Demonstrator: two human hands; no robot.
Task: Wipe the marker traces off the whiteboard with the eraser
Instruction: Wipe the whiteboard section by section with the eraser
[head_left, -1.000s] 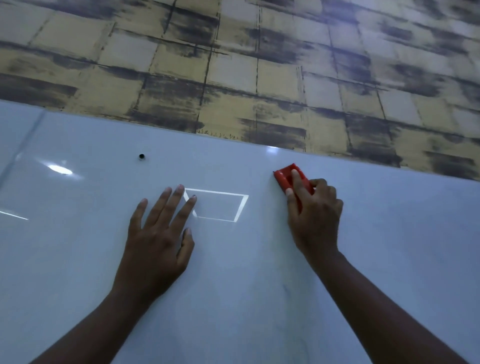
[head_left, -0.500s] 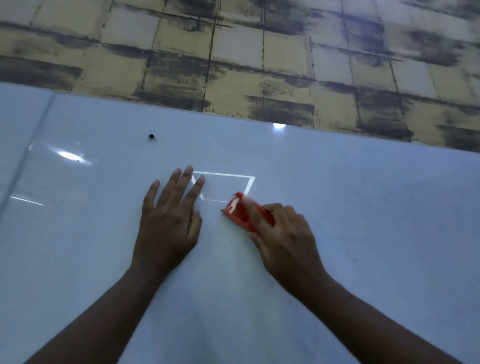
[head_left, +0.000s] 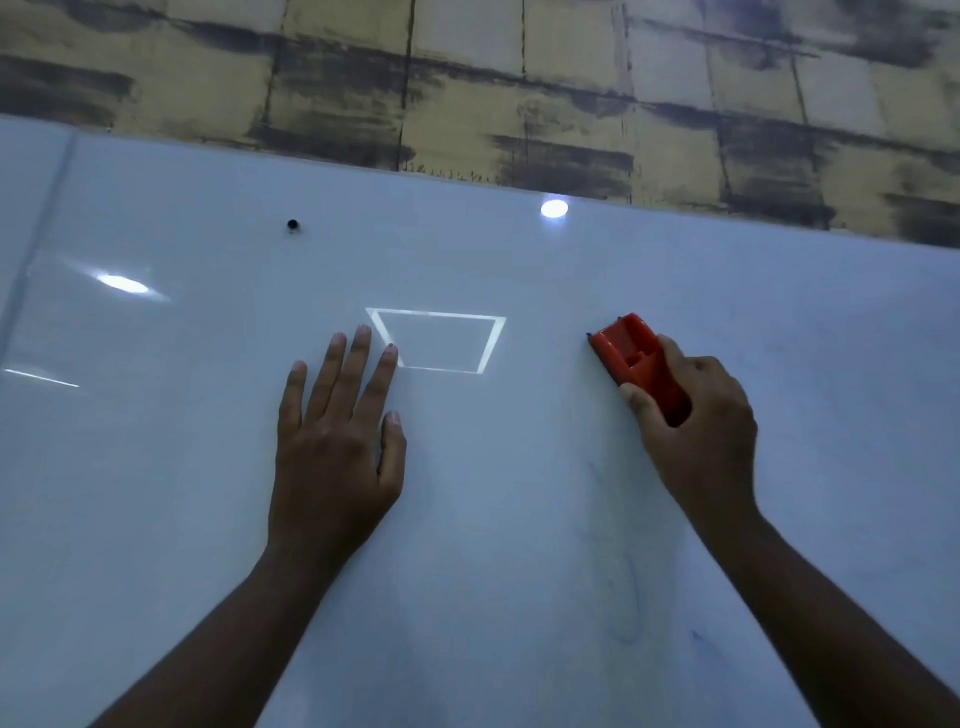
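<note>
The glossy whiteboard (head_left: 519, 519) fills most of the head view. My right hand (head_left: 701, 431) grips a red eraser (head_left: 636, 358) and holds it against the board at the right of centre. My left hand (head_left: 337, 441) lies flat on the board with straight fingers, left of centre. Faint bluish marker smears (head_left: 623, 597) show on the board below the eraser, between my forearms. A bright four-sided light reflection (head_left: 441, 340) sits between the two hands.
A small dark dot (head_left: 292, 224) marks the board at upper left. Beyond the board's top edge lies a yellow-and-black tiled surface (head_left: 467, 78). Round lamp reflections (head_left: 554, 209) glint on the board.
My right hand swept the eraser from upper right down-left toward the left hand, then back out to the right. The left hand stayed flat on the board.
</note>
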